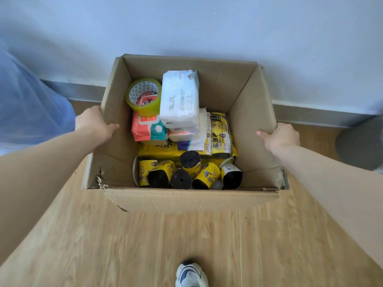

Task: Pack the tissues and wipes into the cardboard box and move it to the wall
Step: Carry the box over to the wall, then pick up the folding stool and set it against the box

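The open cardboard box (246, 94) stands on the wooden floor, its far side close to the pale wall (207, 27). Inside lie a white tissue pack (179, 98), a red and teal wipes pack (148, 130), a roll of clear tape (143, 96) and several yellow and black rolls (191, 175). My left hand (94, 123) grips the box's left wall at its top edge. My right hand (279, 136) grips the right wall the same way, thumb inside.
A grey skirting board (310, 114) runs along the foot of the wall. Blue fabric (27, 100) hangs at the left. A dark round object (360, 143) sits at the right edge. My shoe (191, 275) is on the floor behind the box.
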